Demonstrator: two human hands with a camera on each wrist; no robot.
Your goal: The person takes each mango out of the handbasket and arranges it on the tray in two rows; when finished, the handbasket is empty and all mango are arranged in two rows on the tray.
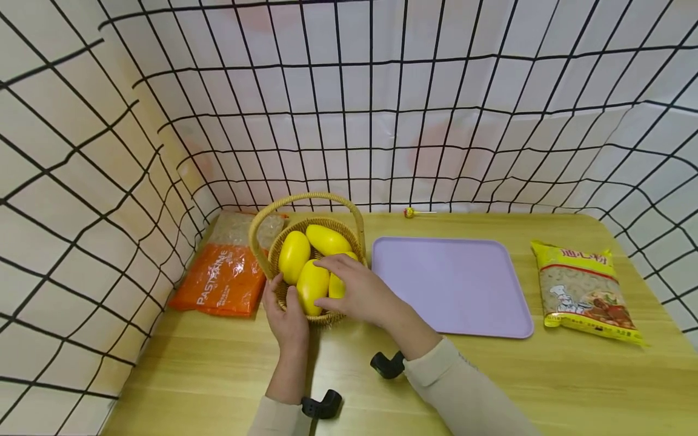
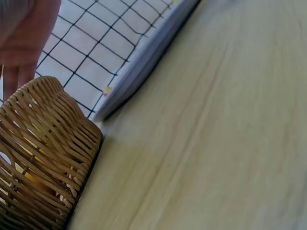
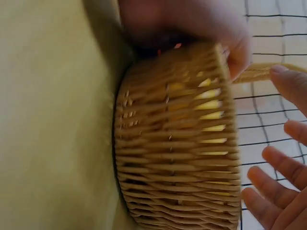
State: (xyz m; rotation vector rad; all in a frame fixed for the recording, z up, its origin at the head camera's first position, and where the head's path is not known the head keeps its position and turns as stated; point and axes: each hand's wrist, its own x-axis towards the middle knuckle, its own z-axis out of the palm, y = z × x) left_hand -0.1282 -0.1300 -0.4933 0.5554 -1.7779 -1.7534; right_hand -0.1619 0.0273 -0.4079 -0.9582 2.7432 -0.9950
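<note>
A wicker basket with a tall arched handle holds several smooth yellow mangoes. My left hand grips the near left rim, its thumb on the inner side and its fingers along the outside. From the right, my right hand reaches over the basket, thumb and fingers spread above the front mangoes. In the right wrist view, the fingers of that hand are apart beyond the rim, and the woven wall shows yellow through its gaps.
A lilac tray lies right of the basket. An orange pasta bag is at its left, partly behind the handle. A yellow macaroni bag lies far right. A lollipop rests at the back edge, by the grid-patterned cloth.
</note>
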